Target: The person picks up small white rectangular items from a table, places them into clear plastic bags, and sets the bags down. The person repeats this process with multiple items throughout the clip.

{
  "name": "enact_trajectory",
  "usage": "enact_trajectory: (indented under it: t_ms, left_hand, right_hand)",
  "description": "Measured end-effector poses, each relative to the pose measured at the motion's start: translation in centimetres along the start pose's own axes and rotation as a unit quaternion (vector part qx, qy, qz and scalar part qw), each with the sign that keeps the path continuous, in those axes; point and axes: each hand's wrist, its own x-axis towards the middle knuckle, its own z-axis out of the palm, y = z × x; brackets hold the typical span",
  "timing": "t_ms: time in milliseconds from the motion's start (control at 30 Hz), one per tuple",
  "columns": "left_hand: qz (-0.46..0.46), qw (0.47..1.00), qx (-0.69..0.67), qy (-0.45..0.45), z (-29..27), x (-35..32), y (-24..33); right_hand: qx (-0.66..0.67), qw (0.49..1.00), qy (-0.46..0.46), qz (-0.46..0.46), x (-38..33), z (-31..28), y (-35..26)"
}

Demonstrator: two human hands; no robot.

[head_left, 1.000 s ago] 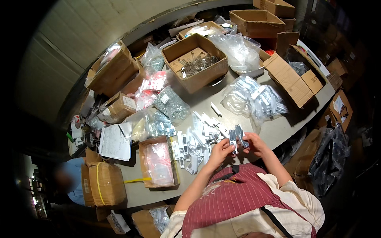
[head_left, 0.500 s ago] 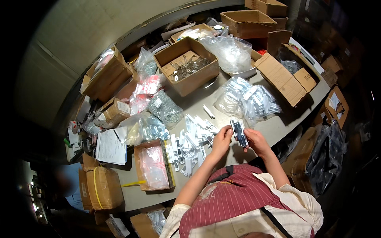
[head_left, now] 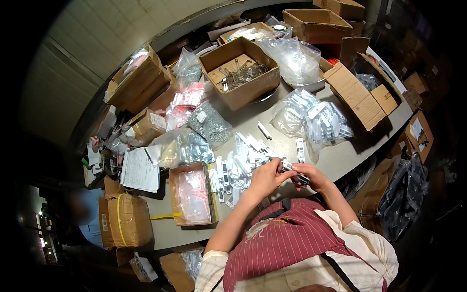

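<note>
Since the earlier frames, both hands have dropped from a raised position over the table edge to a lower one close to the striped apron (head_left: 292,243), and the small part has turned from near upright to slanted.

Position of the part: the small metal-and-white part (head_left: 291,169) sits just below and right of frame centre, between the two hands, at the near edge of the grey table (head_left: 335,158).

Long axis: it runs from upper left to lower right in the frame, from the left hand's fingertips to the right hand's.

Left hand (head_left: 265,179): fingers curled, thumb and forefinger pinching the upper-left end of the part. The other fingers are folded into the palm.

Right hand (head_left: 311,176): fingers bunched together over the lower-right end. Contact is evident, but whether this is a firm pinch or a light steadying touch cannot be told at this size.

Proximity: both hands touch the part; neither is nearer. The part lies directly ahead of both sets of fingertips, which face each other across it.

Adjacent items: a loose pile of white fittings (head_left: 241,163) lies just left of the left hand. A single white strip (head_left: 300,150) lies just above the hands. An open box of pink bags (head_left: 190,194) stands farther left. Clear bags of fittings (head_left: 316,119) lie toward the upper right.
</note>
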Motion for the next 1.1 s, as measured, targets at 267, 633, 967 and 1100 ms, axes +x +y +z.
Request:
enact_trajectory:
  t_ms: [267,633,967,1100]
  left_hand:
    - [0.148,0.986,0.056,0.056,0.5,-2.5,-0.5]
    - [-0.072,0.984,-0.145,-0.082,-0.5,-3.6,3.0]
    - [-0.115,0.806,-0.580,0.005,1.8,-4.5,-3.5]
    - [-0.158,0.750,-0.641,-0.021,2.7,-4.0,-6.0]
  right_hand:
    - [0.074,0.978,-0.150,0.123,-0.1,-0.5,1.4]
    - [0.175,0.980,0.000,0.089,1.0,1.0,3.5]
    - [0.163,0.986,0.030,0.017,0.9,1.8,2.1]
    - [0.116,0.992,0.043,0.030,0.9,3.1,1.4]
